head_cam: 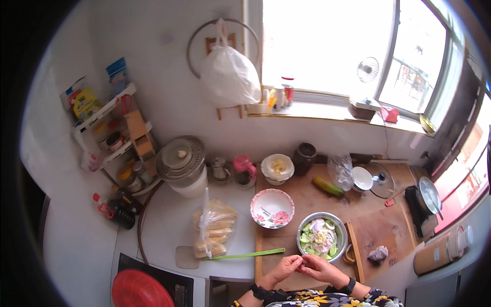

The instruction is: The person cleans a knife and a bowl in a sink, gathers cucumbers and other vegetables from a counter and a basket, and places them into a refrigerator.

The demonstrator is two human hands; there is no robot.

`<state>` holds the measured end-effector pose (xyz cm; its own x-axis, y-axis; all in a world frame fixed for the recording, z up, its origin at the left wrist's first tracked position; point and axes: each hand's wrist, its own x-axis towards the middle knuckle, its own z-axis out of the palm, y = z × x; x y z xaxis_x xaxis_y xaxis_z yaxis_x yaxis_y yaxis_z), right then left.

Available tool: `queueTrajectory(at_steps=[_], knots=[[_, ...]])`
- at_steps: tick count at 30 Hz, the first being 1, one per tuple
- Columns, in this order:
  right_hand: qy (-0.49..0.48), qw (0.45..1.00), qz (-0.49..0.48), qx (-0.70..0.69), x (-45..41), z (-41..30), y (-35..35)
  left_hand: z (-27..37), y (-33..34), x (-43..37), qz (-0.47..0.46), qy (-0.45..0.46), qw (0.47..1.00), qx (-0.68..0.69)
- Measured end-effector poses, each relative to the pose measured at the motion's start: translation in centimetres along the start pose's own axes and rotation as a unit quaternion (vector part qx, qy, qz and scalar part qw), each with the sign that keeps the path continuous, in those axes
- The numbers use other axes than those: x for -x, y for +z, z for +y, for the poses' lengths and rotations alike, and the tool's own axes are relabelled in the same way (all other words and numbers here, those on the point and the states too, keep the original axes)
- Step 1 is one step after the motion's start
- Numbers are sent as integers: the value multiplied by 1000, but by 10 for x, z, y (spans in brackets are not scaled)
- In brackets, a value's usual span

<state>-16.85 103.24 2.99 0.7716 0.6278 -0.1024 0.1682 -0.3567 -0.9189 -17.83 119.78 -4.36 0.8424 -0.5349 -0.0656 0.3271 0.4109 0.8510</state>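
My left hand (pixel 288 267) and my right hand (pixel 319 268) meet fingertip to fingertip at the near edge of a metal bowl (pixel 342 251). Whether something small is pinched between the fingers cannot be made out. Chopped green vegetable, sliced onion and a pale minced heap (pixel 320 238) fill the bowl. Up and to the left of it stands a floral bowl (pixel 272 199), with nothing seen in it. A green-handled spatula (pixel 253 254) lies left of my hands, beside a plastic bag of yellowish food sticks (pixel 216 234).
A wooden board (pixel 383 226) holding a purplish lump (pixel 378 255) lies right of the metal bowl. Farther back are a green-brown cucumber-like vegetable (pixel 328 186), a white bowl (pixel 362 179) and a glass lid (pixel 383 182). A red mesh cover (pixel 140 289) sits at lower left.
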Motion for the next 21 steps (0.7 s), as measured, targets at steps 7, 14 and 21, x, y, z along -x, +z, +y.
queueTrajectory(at_steps=[7, 14, 21], knots=[[52, 995, -31, -76, -5, 35, 4, -19, -8, -4, 40, -21, 999, -13], [202, 964, -32, -172, 22, 97, -30, -50, -13, -28, 62, -139, 988, -17], [257, 929, -38, -263, 49, 143, -60, -60, -23, -35, 106, -268, 946, -145]])
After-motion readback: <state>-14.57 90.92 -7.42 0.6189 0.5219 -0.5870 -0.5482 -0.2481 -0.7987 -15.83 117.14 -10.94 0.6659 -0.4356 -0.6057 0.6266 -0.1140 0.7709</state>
